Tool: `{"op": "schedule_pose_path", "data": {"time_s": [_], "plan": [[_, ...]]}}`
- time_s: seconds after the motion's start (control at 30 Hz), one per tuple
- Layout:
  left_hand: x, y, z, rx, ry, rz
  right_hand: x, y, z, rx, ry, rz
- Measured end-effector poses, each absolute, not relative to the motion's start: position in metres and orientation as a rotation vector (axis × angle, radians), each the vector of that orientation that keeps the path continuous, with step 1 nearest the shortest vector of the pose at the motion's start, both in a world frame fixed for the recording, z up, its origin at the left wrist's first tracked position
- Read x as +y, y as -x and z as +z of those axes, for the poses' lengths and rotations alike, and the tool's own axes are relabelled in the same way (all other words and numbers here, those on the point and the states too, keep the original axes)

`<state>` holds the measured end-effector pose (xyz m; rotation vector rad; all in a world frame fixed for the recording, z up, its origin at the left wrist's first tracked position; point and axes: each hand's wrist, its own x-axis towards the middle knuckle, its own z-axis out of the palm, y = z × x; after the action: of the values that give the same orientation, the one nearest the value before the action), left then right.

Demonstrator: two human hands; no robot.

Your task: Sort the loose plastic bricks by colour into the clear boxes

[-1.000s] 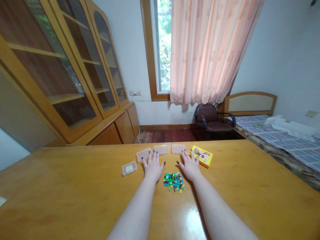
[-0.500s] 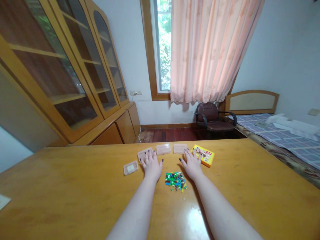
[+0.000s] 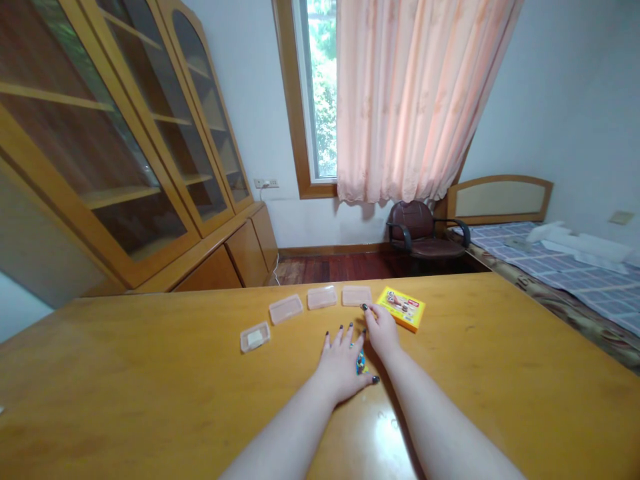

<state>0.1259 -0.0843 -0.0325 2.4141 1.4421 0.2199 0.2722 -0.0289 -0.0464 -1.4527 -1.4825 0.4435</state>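
My left hand (image 3: pixel 341 367) lies flat with spread fingers over a pile of small colourful building bricks (image 3: pixel 361 364). Most of the pile is hidden under the palm; a few blue and yellow bricks peek out beside the thumb. Just right of it, my right hand (image 3: pixel 383 331) is closed, fingers curled and thumb near the index finger. Whether it holds a tiny piece I cannot make out. Its fingertips are close to the front edge of a clear plastic box (image 3: pixel 357 295). A yellow cardboard box (image 3: pixel 407 309) lies right behind this hand, partly covered by it.
More clear plastic boxes stand in an arc: one in the middle (image 3: pixel 322 298), one further left (image 3: pixel 287 309), and a box with a white piece inside (image 3: pixel 255 337). All rest on a wooden table (image 3: pixel 150 387). Beyond its far edge are a chair (image 3: pixel 423 230) and a bed (image 3: pixel 555 260).
My left hand has moved right and down from the plastic boxes onto the brick pile. My right hand has shifted slightly left, its fingers going from spread to curled. The view has shifted slightly.
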Motion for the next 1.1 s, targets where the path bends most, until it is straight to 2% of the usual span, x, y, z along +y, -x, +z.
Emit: {"op": "schedule_pose_path", "data": {"time_s": [0.57,0.7,0.87,1.1], "plan": [[-0.06,-0.115,-0.043,1.321,-2.41,0.441,-0.023,-0.263,-0.059,-1.446,1.321,0.916],[-0.048,-0.109,-0.048,1.267,-2.172,0.681,-0.025,-0.266,-0.058,-1.454,1.3,0.921],[-0.043,-0.098,-0.05,1.25,-1.636,1.047,-0.036,-0.266,-0.048,-1.746,1.363,0.812],[-0.032,-0.094,-0.062,1.234,-1.235,1.236,-0.044,-0.279,-0.049,-1.733,1.135,1.221]]}}
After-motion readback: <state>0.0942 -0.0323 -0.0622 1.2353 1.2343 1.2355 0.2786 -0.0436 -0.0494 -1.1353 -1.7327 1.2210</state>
